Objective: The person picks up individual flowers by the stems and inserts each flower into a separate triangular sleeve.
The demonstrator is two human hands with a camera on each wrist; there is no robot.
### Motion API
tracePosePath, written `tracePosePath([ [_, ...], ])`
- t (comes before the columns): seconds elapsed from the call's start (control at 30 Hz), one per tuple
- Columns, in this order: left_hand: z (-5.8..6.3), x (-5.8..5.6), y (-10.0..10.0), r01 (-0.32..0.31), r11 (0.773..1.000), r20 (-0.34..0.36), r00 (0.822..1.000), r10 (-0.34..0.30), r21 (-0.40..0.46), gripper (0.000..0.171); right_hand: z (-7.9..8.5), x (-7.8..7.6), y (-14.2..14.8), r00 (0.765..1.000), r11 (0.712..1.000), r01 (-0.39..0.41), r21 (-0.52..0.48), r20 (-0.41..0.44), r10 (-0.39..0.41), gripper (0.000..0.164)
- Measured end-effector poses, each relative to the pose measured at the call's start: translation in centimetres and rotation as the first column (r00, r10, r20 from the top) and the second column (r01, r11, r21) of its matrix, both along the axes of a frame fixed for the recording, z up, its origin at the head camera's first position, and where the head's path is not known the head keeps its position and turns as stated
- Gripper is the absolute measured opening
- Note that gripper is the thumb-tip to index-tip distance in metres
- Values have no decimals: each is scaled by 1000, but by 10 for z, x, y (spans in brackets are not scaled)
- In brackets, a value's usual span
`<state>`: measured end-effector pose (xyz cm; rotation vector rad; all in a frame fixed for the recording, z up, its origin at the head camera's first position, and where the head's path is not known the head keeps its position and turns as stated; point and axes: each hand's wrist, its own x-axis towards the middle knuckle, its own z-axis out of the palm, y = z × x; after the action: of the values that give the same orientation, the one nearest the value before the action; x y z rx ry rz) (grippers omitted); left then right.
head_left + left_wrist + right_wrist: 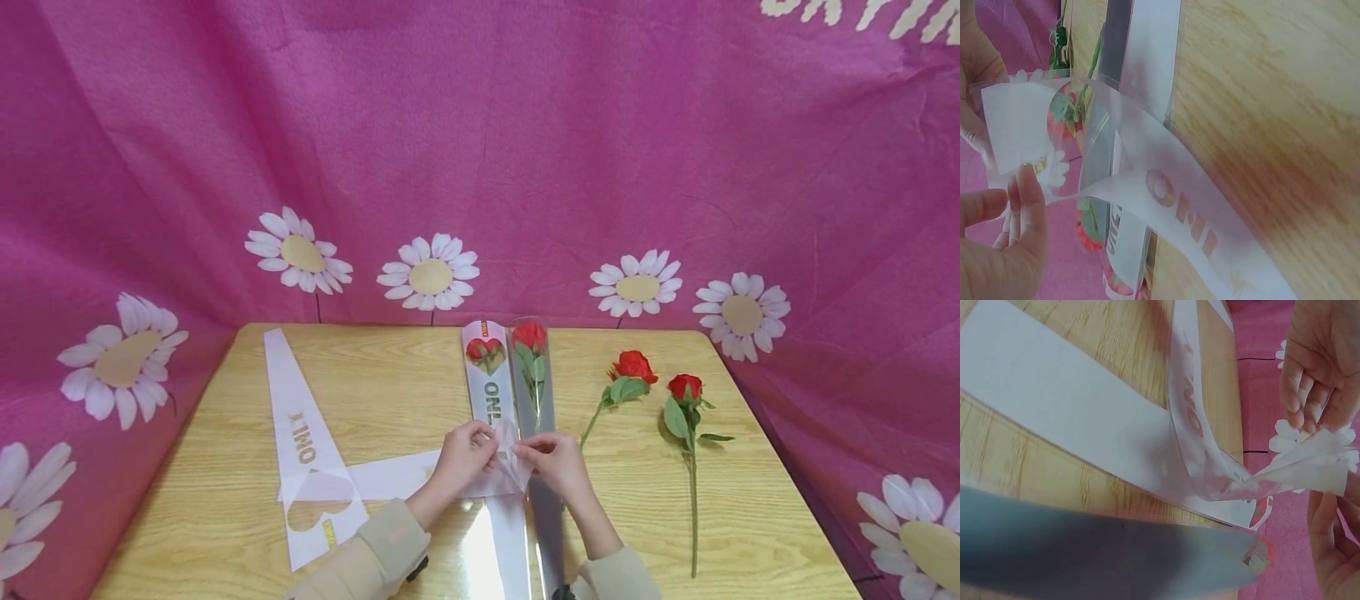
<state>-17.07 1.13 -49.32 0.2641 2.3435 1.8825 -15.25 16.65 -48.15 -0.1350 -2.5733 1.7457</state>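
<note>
Both hands are at the wide end of a clear flower sleeve [1179, 200] with a white panel and gold lettering. My left hand [467, 454] pinches one edge of its mouth, and my right hand [558, 462] pinches the opposite edge. In the left wrist view, the raised mouth stands partly spread between the left hand [1007, 240] and the right hand [979, 81]. The sleeve's narrow part trails left along the table. Beneath the hands lie two sleeved roses: one in a white-panelled sleeve [491, 387], the other in a dark-backed sleeve [543, 392].
Two loose red roses, one [632, 367] partly behind the right hand and another [684, 392] farther right, lie on the wooden table [390, 383]. Another white flower sleeve [296, 417] rests at left, overlapping the held sleeve's tail. A pink daisy-printed cloth [480, 150] hangs behind.
</note>
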Motion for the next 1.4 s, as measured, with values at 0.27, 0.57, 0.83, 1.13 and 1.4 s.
tracePosePath([
  [0.27,4,3,-1,-68,988,-46,997,62,-138,25,-1,1,3,988,974,74,213,-148,-43,5],
  [0.57,5,5,-2,-112,991,-37,993,110,-71,27,-2,2,6,987,960,93,264,-155,-53,6],
  [0.83,0,6,-4,-114,992,-20,993,113,-49,20,-5,1,9,988,976,86,201,-145,-58,7],
  [1.13,-5,7,-5,-121,993,9,993,122,-12,14,11,-3,14,986,983,-168,74,11,168,11],
  [1.4,-7,7,-6,-147,989,22,989,148,-34,13,21,-49,46,930,951,-193,239,-266,256,11],
])
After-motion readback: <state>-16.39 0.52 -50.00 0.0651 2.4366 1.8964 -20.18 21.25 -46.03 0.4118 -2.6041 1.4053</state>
